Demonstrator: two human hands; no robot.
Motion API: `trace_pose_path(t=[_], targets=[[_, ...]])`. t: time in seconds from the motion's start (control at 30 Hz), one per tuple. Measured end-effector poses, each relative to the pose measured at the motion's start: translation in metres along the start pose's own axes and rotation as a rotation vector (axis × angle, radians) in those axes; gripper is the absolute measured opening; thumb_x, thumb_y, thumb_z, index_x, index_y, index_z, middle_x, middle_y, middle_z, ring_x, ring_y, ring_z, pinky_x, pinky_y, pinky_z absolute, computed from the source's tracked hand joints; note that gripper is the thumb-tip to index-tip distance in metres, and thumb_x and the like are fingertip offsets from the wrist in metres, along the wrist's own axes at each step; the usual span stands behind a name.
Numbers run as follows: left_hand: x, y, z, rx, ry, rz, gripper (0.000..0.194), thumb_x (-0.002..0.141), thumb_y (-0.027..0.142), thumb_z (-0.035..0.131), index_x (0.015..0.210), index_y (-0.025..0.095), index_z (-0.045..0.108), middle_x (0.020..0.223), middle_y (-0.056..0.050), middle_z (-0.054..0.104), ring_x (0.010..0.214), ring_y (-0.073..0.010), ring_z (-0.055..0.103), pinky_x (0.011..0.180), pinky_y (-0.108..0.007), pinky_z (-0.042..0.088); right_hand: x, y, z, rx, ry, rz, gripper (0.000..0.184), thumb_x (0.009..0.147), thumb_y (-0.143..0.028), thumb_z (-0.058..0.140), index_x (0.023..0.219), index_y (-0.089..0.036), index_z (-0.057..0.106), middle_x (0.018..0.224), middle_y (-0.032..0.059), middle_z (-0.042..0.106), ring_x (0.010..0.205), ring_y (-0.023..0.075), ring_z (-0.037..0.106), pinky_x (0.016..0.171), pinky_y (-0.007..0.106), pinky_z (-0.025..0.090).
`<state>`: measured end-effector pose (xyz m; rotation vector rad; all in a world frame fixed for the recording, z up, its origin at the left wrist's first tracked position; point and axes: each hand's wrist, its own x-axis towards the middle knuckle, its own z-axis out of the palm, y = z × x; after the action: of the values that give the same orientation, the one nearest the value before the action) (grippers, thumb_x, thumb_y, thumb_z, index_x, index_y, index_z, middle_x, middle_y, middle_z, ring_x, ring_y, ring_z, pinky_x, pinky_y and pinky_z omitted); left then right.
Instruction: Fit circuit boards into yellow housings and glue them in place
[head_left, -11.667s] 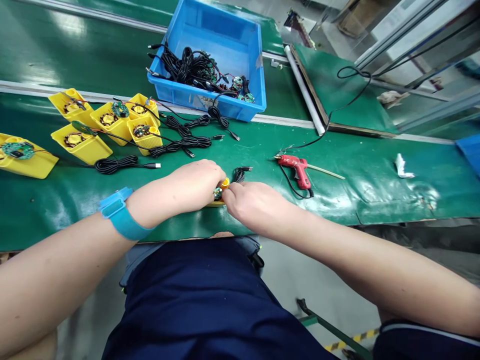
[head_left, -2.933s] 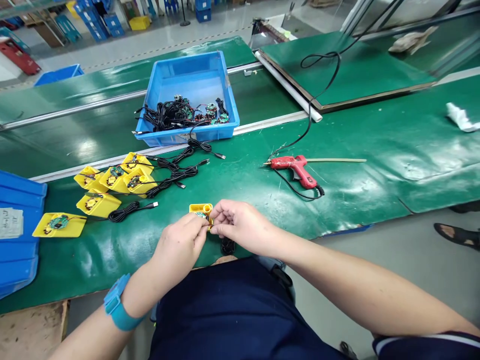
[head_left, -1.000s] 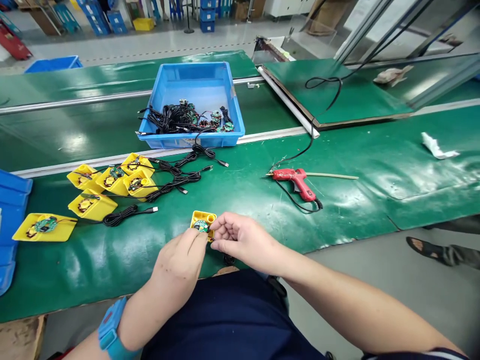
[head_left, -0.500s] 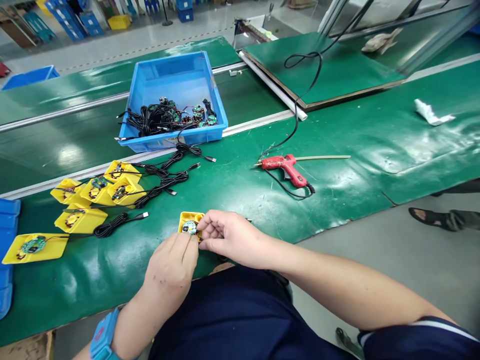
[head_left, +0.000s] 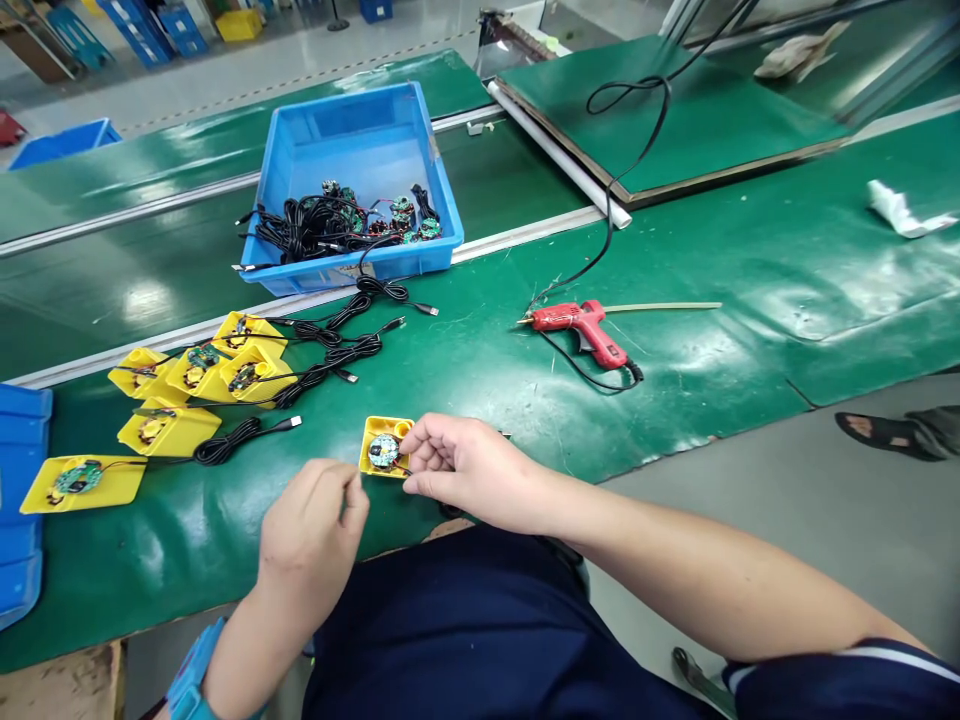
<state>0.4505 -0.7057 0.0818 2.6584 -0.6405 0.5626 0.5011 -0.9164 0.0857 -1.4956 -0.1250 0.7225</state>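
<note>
The person's left hand (head_left: pixel 311 530) hangs just above the green worktop (head_left: pixel 487 365), near the lower left corner of a yellow plastic tray (head_left: pixel 379 465) but not touching it. Its thumb and fingertips are pressed together in a pinch; whether they hold anything thin, I cannot tell. A blue wristband (head_left: pixel 193 668) circles that wrist. The right hand (head_left: pixel 469 465) is loosely spread, with its fingers reaching to the right edge of the tray and its thumb low beside the tray's corner.

The tray lies flat on the worktop, close to the person's body, between the two hands. A round circuit board (head_left: pixel 383 451) sits in it, and a thin wire (head_left: pixel 405 468) runs from the board toward the right hand.

Farther left, more yellow trays (head_left: pixel 169 430) stand in a loose group, some holding copper coils or green boards, with coiled black USB cables (head_left: pixel 225 450) trailing from them. Behind these, a blue plastic crate (head_left: pixel 352 130) holds a tangle of black cables (head_left: pixel 307 228) and more round boards (head_left: pixel 405 215). To the right, a red hot glue gun (head_left: pixel 585 330) lies on its side on the worktop, its black cord (head_left: pixel 622 170) looping away and a long glue stick (head_left: pixel 660 307) beside it. A crumpled white cloth (head_left: pixel 896 210) lies at the far right.
</note>
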Motion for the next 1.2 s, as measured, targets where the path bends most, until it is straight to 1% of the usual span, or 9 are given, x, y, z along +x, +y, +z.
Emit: trace_pose_path(t=[0.1, 0.2, 0.27, 0.37, 0.53, 0.7, 0.87, 1.03, 1.2], targets=[[-0.01, -0.005, -0.014, -0.043, 0.015, -0.117, 0.014, 0.094, 0.006, 0.057, 0.087, 0.018, 0.054, 0.075, 0.002, 0.056, 0.065, -0.0093, 0.055, 0.063, -0.021, 0.045, 0.0, -0.001, -0.001, 0.003, -0.002, 0.018, 0.022, 0.077, -0.007, 0.072, 0.089, -0.017, 0.058, 0.072, -0.0066, 0.057, 0.067, 0.0089, 0.055, 0.067, 0.025, 0.047], [-0.016, -0.003, -0.021, -0.105, -0.013, -0.101, 0.01, 0.095, 0.008, 0.059, 0.091, 0.017, 0.056, 0.077, 0.002, 0.057, 0.065, -0.0085, 0.055, 0.064, -0.02, 0.047, 0.0, 0.001, -0.001, -0.022, -0.007, 0.001, 0.021, 0.077, -0.009, 0.073, 0.09, -0.018, 0.058, 0.074, -0.0057, 0.059, 0.067, 0.009, 0.055, 0.069, 0.026, 0.047], [-0.014, 0.002, -0.019, -0.112, -0.027, -0.037, 0.009, 0.094, 0.007, 0.061, 0.097, 0.016, 0.059, 0.084, -0.001, 0.063, 0.075, -0.0107, 0.061, 0.073, -0.022, 0.051, 0.0, 0.003, -0.001, -0.029, -0.014, -0.022, 0.02, 0.077, -0.011, 0.073, 0.09, -0.018, 0.059, 0.075, -0.0052, 0.06, 0.068, 0.0093, 0.055, 0.071, 0.027, 0.048], [-0.005, 0.01, -0.009, -0.075, -0.044, 0.048, 0.018, 0.093, 0.004, 0.06, 0.109, 0.013, 0.061, 0.095, -0.007, 0.067, 0.086, -0.0164, 0.065, 0.082, -0.029, 0.055, 0.0, 0.006, 0.0, -0.027, -0.012, -0.047, 0.021, 0.077, -0.015, 0.073, 0.092, -0.019, 0.059, 0.076, -0.005, 0.06, 0.069, 0.01, 0.055, 0.073, 0.028, 0.049], [0.007, 0.014, 0.005, 0.019, -0.095, 0.15, 0.015, 0.093, 0.004, 0.058, 0.106, 0.011, 0.062, 0.091, -0.01, 0.067, 0.083, -0.0214, 0.066, 0.075, -0.035, 0.059, 0.0, 0.002, 0.004, -0.047, -0.006, -0.043, 0.021, 0.077, -0.011, 0.072, 0.091, -0.019, 0.058, 0.072, -0.0067, 0.057, 0.066, 0.0089, 0.053, 0.07, 0.026, 0.048], [0.007, 0.013, 0.009, 0.081, -0.088, 0.247, 0.015, 0.093, 0.003, 0.055, 0.106, 0.009, 0.062, 0.089, -0.012, 0.068, 0.083, -0.0237, 0.067, 0.073, -0.037, 0.059, 0.0, -0.003, 0.004, -0.056, -0.003, -0.03, 0.021, 0.077, -0.007, 0.072, 0.089, -0.018, 0.058, 0.073, -0.0067, 0.058, 0.066, 0.0083, 0.054, 0.068, 0.025, 0.047], [0.007, 0.013, 0.009, 0.093, -0.085, 0.264, 0.012, 0.094, 0.004, 0.055, 0.102, 0.01, 0.061, 0.092, -0.013, 0.069, 0.087, -0.0247, 0.069, 0.073, -0.036, 0.059, 0.001, -0.002, 0.003, -0.07, -0.002, -0.057, 0.023, 0.076, -0.006, 0.072, 0.087, -0.019, 0.057, 0.069, -0.0079, 0.056, 0.064, 0.0081, 0.054, 0.064, 0.023, 0.047], [0.006, 0.013, 0.011, 0.129, -0.12, 0.267, 0.016, 0.092, 0.002, 0.057, 0.105, 0.01, 0.06, 0.093, -0.014, 0.069, 0.088, -0.0261, 0.068, 0.072, -0.037, 0.057, 0.003, 0.002, 0.002, -0.048, -0.01, -0.061, 0.023, 0.076, -0.005, 0.07, 0.089, -0.019, 0.057, 0.071, -0.0066, 0.058, 0.066, 0.0085, 0.056, 0.068, 0.024, 0.051], [0.009, 0.015, 0.011, 0.121, -0.129, 0.263, 0.01, 0.092, 0.005, 0.059, 0.096, 0.013, 0.059, 0.087, -0.012, 0.067, 0.081, -0.0247, 0.065, 0.069, -0.037, 0.055, 0.004, 0.005, 0.003, -0.039, -0.011, -0.05, 0.023, 0.076, -0.006, 0.071, 0.089, -0.019, 0.057, 0.071, -0.0063, 0.058, 0.067, 0.0093, 0.056, 0.07, 0.026, 0.053]])
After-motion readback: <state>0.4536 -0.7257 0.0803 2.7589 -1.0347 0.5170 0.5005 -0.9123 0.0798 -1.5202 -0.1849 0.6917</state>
